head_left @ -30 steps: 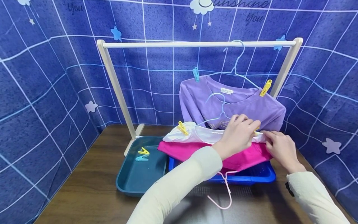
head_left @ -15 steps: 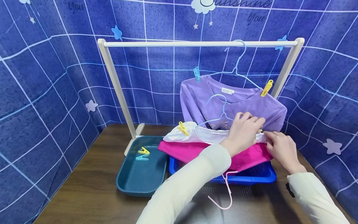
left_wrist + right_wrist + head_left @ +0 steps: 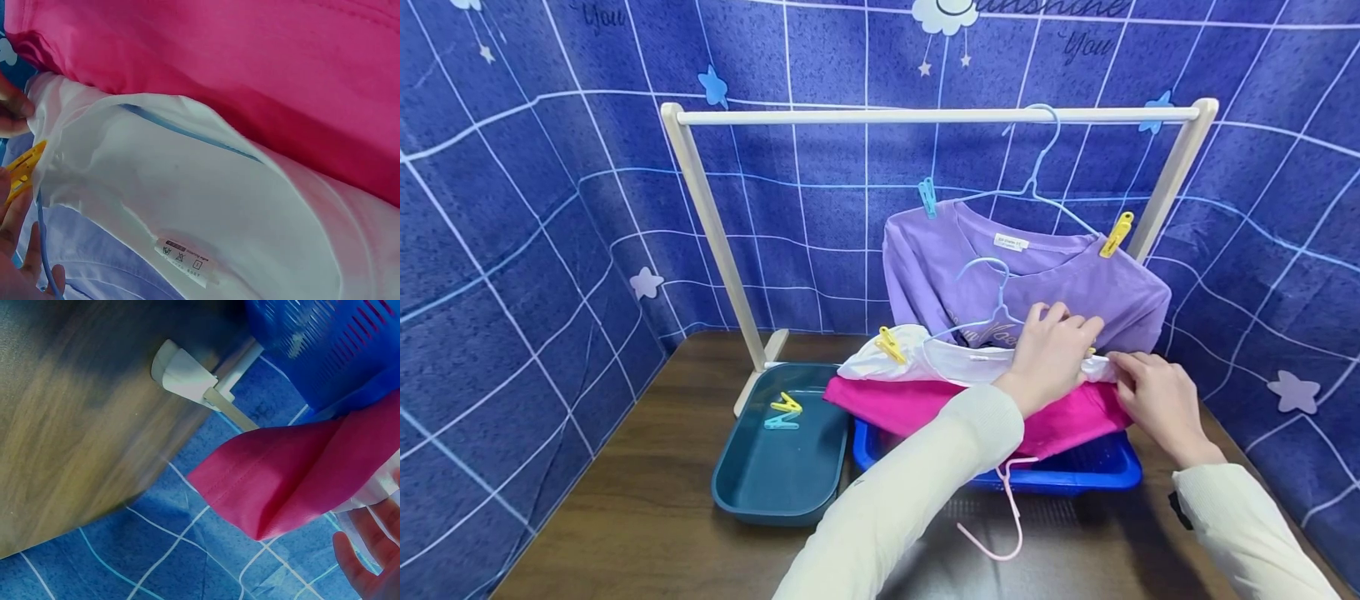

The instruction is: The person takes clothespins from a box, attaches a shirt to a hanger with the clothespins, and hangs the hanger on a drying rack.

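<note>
In the head view a white shirt (image 3: 977, 365) lies across pink clothing (image 3: 925, 403), with a blue hanger (image 3: 1002, 310) inside its neck. A yellow clothespin (image 3: 890, 344) grips its left shoulder. My left hand (image 3: 1051, 354) is at the right shoulder; in the left wrist view its fingers pinch a second yellow clothespin (image 3: 25, 170) set on the white fabric and hanger. Close by, my right hand (image 3: 1161, 400) pinches the shoulder's outer edge between thumb and fingers. A label (image 3: 184, 259) shows inside the collar.
A purple shirt (image 3: 1037, 287) hangs behind from a rack (image 3: 850, 117). Beneath the clothing sits a blue basket (image 3: 1075, 482), a pink hanger (image 3: 1017, 508) sticking out in front. At left, a teal tray (image 3: 782, 492) holds a yellow clothespin (image 3: 787, 403) and a blue one (image 3: 782, 422).
My left hand and forearm have shifted slightly right along the white shirt's shoulder. The blue hanger's hook has dipped a little and moved right. My right hand has stayed nearly still.
</note>
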`<state>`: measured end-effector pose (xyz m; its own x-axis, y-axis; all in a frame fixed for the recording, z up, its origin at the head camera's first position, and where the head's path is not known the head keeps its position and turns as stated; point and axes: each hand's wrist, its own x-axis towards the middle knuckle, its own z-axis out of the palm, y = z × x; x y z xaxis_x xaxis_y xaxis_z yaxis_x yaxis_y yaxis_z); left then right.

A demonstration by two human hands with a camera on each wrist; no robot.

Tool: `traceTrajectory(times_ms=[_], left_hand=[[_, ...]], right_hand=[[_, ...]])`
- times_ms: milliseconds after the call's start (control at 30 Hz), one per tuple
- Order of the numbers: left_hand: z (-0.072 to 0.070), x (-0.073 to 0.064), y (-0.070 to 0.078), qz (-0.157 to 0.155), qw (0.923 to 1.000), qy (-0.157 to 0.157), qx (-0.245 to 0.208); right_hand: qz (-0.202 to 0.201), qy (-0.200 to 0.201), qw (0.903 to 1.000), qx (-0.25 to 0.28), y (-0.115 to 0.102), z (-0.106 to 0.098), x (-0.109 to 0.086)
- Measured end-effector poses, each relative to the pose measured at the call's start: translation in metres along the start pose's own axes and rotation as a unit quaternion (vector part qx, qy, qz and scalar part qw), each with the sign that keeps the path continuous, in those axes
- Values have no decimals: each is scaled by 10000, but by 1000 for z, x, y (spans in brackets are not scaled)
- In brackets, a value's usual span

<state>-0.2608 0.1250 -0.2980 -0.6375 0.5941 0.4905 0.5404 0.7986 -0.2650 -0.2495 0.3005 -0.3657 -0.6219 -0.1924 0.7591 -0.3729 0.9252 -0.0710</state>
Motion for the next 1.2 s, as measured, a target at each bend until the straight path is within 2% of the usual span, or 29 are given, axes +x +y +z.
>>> traceTrajectory(times_ms=[233, 333, 733, 967, 1200], left_hand=[[-1, 1, 1, -3, 9996, -278, -53], [-1, 0, 1, -50, 9996, -281, -67], [2, -6, -2, -83, 10000, -25, -16], [1, -11, -6, 79, 9993, 342, 82], [-4, -26, -14, 313, 9979, 533, -174]], right_hand=[[-2, -18, 10000, -19, 0, 0, -1], [-5, -30, 10000, -19, 1, 0, -1], [18, -108, 9999, -44, 0, -1, -1], [23, -104, 9999, -58, 0, -1, 0], [64, -168, 9998, -82, -1, 0, 1]])
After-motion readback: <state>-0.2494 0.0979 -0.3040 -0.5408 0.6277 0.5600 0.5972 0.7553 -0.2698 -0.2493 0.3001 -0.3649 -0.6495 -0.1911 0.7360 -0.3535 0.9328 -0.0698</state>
